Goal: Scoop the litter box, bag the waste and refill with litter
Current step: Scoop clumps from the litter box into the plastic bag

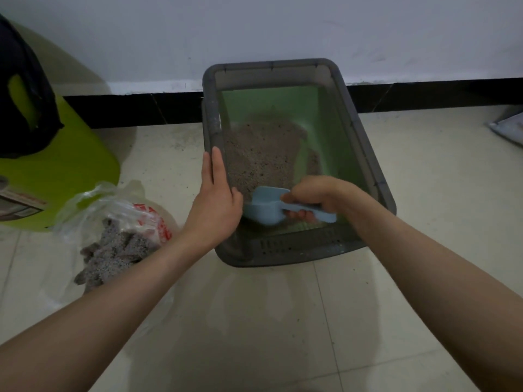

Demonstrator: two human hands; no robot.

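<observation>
A grey litter box (365, 142) with a green inner floor stands on the tiled floor against the wall. Grey-brown litter (260, 154) lies heaped in its left half; the right half shows bare green. My right hand (319, 196) grips the handle of a light blue scoop (266, 206) inside the box near its front edge, the bowl pointing left. My left hand (215, 199) rests with straight fingers along the box's left rim. A clear plastic bag (119, 239) with red print lies on the floor to the left, holding clumps of grey waste.
A lime-green bin (70, 154) with a black liner stands at the far left, behind the bag. A grey-white bag or sack (509, 128) shows at the right edge. A black skirting strip runs along the wall behind the box.
</observation>
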